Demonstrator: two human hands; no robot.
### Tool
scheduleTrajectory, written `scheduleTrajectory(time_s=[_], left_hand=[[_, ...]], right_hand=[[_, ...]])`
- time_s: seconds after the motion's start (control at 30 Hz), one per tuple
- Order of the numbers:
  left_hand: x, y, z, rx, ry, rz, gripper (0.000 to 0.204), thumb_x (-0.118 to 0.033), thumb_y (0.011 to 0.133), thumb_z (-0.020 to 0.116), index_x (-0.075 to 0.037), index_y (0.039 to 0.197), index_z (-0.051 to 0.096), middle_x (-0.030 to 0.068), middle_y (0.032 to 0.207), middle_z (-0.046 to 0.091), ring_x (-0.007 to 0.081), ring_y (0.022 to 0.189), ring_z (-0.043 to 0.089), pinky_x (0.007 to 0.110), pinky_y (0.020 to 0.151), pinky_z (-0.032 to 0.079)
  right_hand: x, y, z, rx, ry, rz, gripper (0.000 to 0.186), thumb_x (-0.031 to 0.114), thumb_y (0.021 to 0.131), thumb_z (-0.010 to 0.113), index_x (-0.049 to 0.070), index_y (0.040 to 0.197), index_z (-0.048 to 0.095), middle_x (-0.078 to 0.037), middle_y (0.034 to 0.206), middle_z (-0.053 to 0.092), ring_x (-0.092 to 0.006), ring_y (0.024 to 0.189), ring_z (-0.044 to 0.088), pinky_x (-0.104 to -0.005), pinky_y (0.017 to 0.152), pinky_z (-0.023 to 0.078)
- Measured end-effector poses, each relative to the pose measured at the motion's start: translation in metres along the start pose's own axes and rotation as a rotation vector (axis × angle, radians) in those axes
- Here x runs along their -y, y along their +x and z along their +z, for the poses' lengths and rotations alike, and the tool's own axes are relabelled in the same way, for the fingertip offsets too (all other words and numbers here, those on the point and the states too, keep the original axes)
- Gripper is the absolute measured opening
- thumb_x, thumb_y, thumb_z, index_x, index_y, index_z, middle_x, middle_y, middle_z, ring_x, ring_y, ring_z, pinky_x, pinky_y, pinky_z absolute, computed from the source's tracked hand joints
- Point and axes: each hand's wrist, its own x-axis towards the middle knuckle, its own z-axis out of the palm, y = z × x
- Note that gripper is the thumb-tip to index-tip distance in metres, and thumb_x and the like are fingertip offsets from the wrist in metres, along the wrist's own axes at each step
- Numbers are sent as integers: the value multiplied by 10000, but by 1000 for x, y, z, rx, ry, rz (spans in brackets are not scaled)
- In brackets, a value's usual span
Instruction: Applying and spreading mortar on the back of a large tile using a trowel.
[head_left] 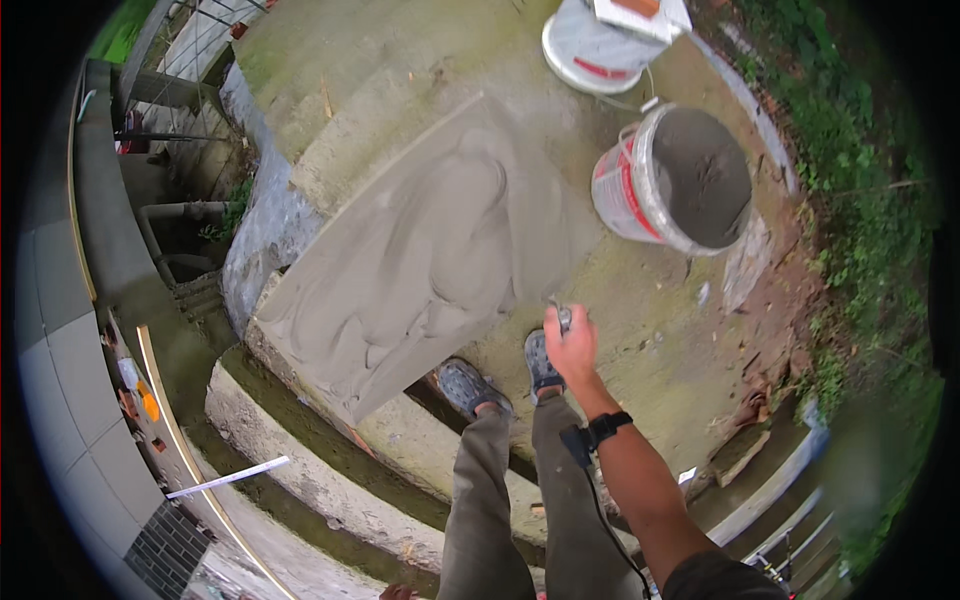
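Note:
My right hand (572,340) is closed around the short grey handle of a tool (564,316); its working end is too blurred against the grey to make out. The hand is just off the near right edge of a large flat slab (400,270) coated in wet grey mortar. Curved ridges and smears run across the coating. Of my left hand (398,592), only fingertips show at the lower edge, so its grip is hidden. A white and red bucket (640,185), filled with grey mortar (700,175), stands beyond my right hand.
A second white bucket (600,50) stands farther back with a box-like thing on it. My feet in grey clogs (465,385) are at the slab's near edge. Concrete steps (330,470) drop toward me. Plants (860,200) line the right side; a long strip (180,440) lies left.

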Motion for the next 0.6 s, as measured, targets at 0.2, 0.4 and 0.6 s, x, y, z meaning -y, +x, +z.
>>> scheduleTrajectory(time_s=[0.2,0.4,0.6], left_hand=[[-25,-13,7,-37,-121,-263,321,-172,982,611,27,1234,608,142,944,736,197,815,716,319,682,588],[-60,-13,26,-57,-83,-157,308,-142,995,573,67,1220,600,147,949,731,198,806,722,318,684,601],[-96,-14,49,-100,-170,-139,289,-81,919,585,133,1114,574,198,886,713,261,762,732,325,626,593]], right_hand=[[-77,-22,23,-17,22,21,240,214,910,669,7,971,563,-243,717,645,-470,671,630,-505,544,483],[-134,-94,-42,88,-85,221,274,269,922,646,7,968,579,-239,733,654,-437,685,656,-502,600,506],[-44,-73,-133,-140,147,-56,183,184,912,674,32,980,600,-72,710,614,-210,610,574,-342,571,449]])
